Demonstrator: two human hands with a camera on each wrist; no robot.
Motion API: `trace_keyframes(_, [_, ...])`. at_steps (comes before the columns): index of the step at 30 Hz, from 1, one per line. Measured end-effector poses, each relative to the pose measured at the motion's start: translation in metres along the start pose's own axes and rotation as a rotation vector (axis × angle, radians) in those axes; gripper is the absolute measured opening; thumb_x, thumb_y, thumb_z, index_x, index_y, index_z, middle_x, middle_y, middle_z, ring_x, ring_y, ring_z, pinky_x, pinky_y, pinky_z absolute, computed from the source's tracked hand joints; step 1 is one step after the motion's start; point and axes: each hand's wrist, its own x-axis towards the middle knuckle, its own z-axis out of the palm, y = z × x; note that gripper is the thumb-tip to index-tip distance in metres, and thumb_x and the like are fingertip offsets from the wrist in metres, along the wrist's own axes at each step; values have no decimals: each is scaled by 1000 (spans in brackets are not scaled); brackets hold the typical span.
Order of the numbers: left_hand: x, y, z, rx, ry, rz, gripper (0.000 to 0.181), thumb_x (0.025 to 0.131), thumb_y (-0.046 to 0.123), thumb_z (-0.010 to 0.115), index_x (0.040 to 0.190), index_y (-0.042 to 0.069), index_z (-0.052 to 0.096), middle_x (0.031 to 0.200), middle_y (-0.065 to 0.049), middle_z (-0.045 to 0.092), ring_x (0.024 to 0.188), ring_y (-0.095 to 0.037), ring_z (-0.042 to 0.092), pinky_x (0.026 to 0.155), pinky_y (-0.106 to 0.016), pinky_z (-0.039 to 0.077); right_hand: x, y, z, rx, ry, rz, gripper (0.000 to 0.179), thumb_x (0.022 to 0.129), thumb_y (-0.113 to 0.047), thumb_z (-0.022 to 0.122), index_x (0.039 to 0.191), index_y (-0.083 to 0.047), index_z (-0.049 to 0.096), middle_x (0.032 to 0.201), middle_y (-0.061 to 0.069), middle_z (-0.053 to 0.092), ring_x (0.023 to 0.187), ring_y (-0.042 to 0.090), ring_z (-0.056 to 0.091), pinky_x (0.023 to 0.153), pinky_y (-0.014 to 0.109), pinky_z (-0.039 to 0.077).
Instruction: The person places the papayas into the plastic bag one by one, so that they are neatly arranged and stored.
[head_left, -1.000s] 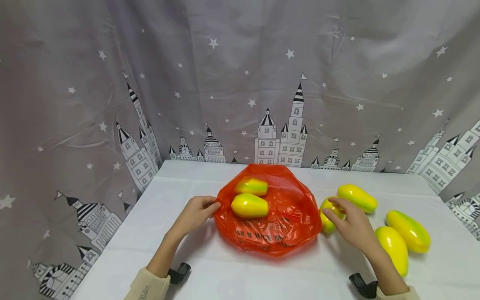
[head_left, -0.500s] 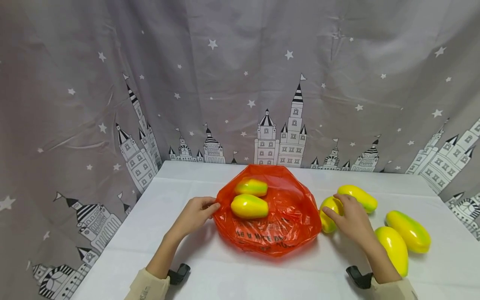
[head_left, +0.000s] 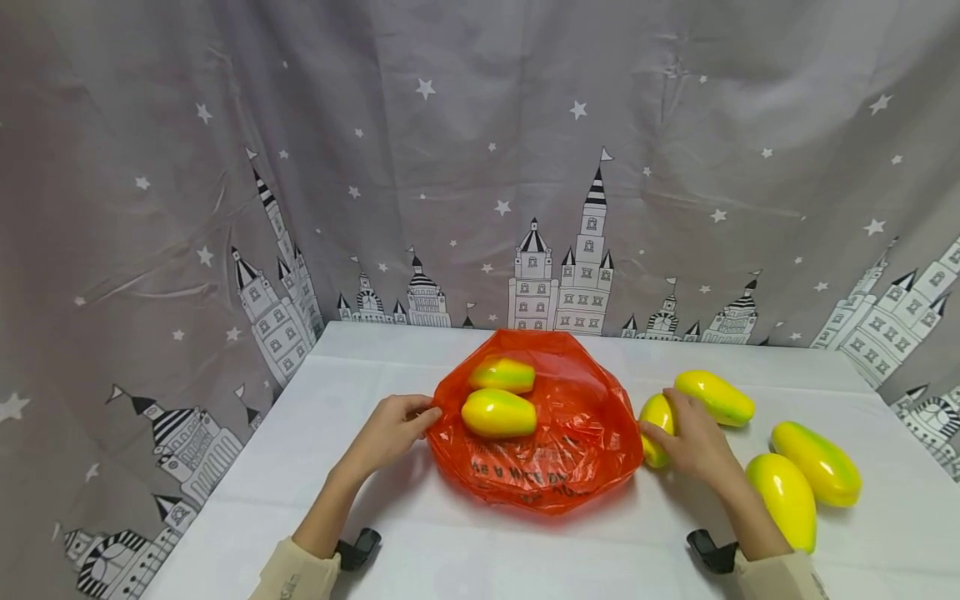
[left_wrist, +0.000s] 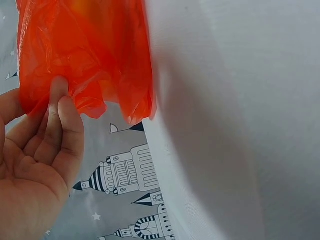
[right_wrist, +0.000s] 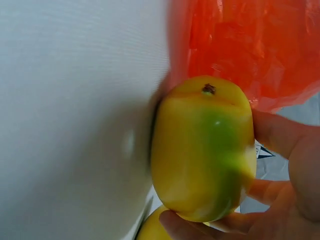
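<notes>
One red plastic bag (head_left: 581, 404) is lying open between the left hand (head_left: 388, 431), pinching its rim, and the right hand (head_left: 699, 442), gripping a papaya-like fruit (right_wrist: 200, 155) just outside. Two similar fruits (head_left: 498, 414) are lying inside, nearer the left; three others (head_left: 819, 463) are resting near the right.

I have the right hand (right_wrist: 297, 177) gripping a yellow-green fruit (right_wrist: 200, 152); its stem scar (right_wrist: 209, 89) is at the end nearer the red bag (right_wrist: 250, 45). A second yellow fruit (right_wrist: 152, 227) is partly visible at the lower edge. A white surface (right_wrist: 75, 100) occupies the left.
</notes>
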Motion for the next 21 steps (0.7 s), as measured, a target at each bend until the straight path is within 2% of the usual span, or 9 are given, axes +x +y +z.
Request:
trace_keyframes(5, [-1,2,0,7,1,-11,23,97,12,61,112,-4,70,90,-6,70,74,-17,60,70,-32,52,-1,1,-2,37,-19,-53,64,92,-16,66,141,12,36,137,38,38,118,52,44,96,66,39])
trace_keyframes(9, [-1,2,0,7,1,-10,23,97,11,61,111,-4,70,90,-6,70,74,-17,61,70,-31,52,-2,-2,-5,64,-41,-55,60,89,-8,65,140,12,41,140,39,35,127,55,35,99,70,32])
trace_keyframes(12, [-1,2,0,9,-1,-9,23,97,12,61,111,-4,71,88,-5,69,74,-17,60,69,-31,52,-3,-3,-4,83,-45,-32,56,90,-10,64,139,9,45,142,38,36,132,56,29,101,71,28])
trace_keyframes(18, [-1,1,1,12,-3,-10,23,97,11,61,112,-4,70,90,-6,70,74,-17,60,70,-31,52,-3,-1,-1,103,-30,-47,49,93,-18,68,134,5,52,134,29,50,127,50,41,99,69,32])
trace_keyframes(21, [-1,2,2,11,0,-14,23,97,11,61,112,-4,70,91,-6,70,75,-17,61,70,-31,53,-5,-1,-1,103,-38,-47,52,92,-15,69,136,4,50,137,30,49,129,51,39,101,70,30])
